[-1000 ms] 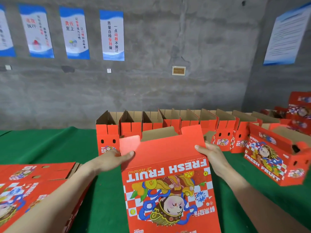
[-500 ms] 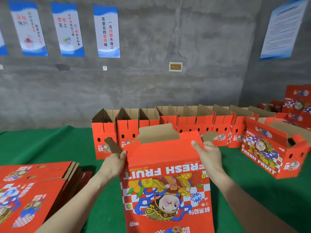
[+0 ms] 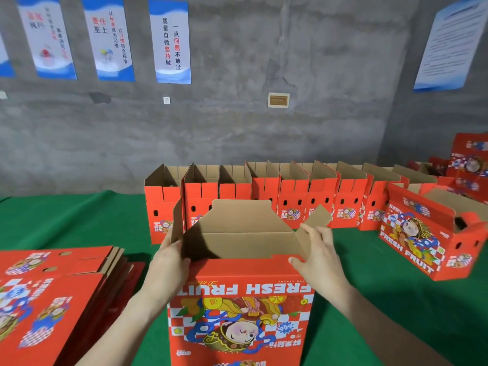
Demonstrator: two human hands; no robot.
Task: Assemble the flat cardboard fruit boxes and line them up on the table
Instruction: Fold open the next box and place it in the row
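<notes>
Red printed cardboard fruit box [image 3: 237, 299] upright between left hand [image 3: 169, 262] and right hand [image 3: 319, 257], both pinching its side flaps.

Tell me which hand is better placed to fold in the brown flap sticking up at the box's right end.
Probably right. The right hand grips that corner below the flap, while the left hand holds the opposite end of the box.

Upright opened box [image 3: 240, 307], left grip [image 3: 169, 262] and right grip [image 3: 317, 257] holding its side flaps. At left, flat stack [image 3: 52, 286] on green counter [image 3: 79, 220]; row of assembled boxes [image 3: 264, 196] behind.
</notes>
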